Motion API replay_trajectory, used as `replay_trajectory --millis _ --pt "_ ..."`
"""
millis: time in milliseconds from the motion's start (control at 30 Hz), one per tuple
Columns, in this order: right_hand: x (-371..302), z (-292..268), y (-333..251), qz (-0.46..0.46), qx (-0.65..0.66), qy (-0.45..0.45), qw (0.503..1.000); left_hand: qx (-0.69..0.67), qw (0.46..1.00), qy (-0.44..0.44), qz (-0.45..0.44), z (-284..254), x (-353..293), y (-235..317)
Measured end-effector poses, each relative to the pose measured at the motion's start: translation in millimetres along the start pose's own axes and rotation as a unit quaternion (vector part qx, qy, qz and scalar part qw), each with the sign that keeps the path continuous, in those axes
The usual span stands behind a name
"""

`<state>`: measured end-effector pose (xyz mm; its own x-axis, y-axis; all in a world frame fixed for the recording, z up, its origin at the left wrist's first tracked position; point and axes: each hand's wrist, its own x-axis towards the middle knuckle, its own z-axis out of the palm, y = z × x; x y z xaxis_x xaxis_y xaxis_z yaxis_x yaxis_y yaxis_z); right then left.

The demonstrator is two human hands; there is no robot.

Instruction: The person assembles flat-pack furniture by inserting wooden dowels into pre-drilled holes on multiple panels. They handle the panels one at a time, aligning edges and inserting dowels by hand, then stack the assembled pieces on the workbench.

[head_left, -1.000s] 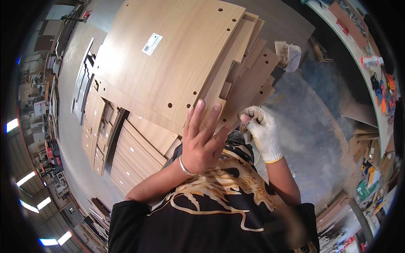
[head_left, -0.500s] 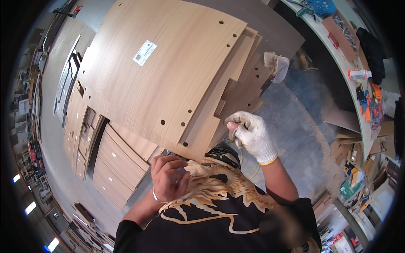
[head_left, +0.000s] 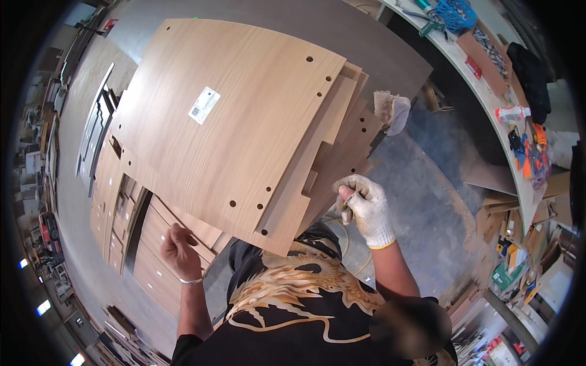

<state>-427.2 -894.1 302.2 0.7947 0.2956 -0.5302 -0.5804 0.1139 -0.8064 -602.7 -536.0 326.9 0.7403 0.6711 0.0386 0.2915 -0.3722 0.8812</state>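
A stack of light wood-grain panels (head_left: 201,155) with drilled holes lies before me, its upper boards staggered at the right. A white label (head_left: 204,105) is stuck to the top panel. My left hand (head_left: 179,250), bare and slightly blurred, hangs left of the stack's near corner, apart from the panels. Its fingers are loosely bent, the thumb stands away from them, and nothing shows in it. My right hand (head_left: 365,210) wears a white knit glove with the thumb tip bare. It is just right of the stack, fingers curled in toward the thumb; anything inside is hidden.
More panels (head_left: 162,262) lie low at the left. A worktable (head_left: 482,91) along the right carries a blue basket (head_left: 456,15), a box of metal hardware (head_left: 488,58) and a bottle (head_left: 513,114). A rag (head_left: 392,113) hangs at the stack's right side.
My left hand has moved left, away from the stack's near corner. My right hand stays curled and has shifted slightly downward in view. The stack appears lower in view.
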Motion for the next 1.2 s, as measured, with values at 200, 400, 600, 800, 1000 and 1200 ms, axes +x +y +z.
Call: replay_trajectory --millis 200,400,600,800,1000,1200 --pt "24.6 -16.8 -11.7 -0.053 0.039 0.042 0.997 0.129 0.942 0.029 0.310 45.8 51.9 67.9" --pt "96.7 -44.4 -91.9 -0.171 -0.108 0.159 0.966 0.218 0.894 -0.100 0.379 112.7 43.8 88.1" --pt "165.6 -60.0 -121.1 -0.300 -0.439 0.138 0.836 0.241 0.897 -0.121 0.350 108.3 44.4 89.0" --pt "161.1 -55.2 -138.7 -0.243 -0.527 0.092 0.809 0.247 0.892 -0.153 0.346 106.8 45.5 87.0" --pt "164.7 -42.4 -164.1 -0.213 -0.606 0.048 0.765 0.256 0.885 -0.215 0.323 96.5 48.4 87.1" --pt "165.1 -39.4 -174.1 -0.217 -0.687 0.024 0.693 0.252 0.878 -0.250 0.320 91.1 50.3 85.6"
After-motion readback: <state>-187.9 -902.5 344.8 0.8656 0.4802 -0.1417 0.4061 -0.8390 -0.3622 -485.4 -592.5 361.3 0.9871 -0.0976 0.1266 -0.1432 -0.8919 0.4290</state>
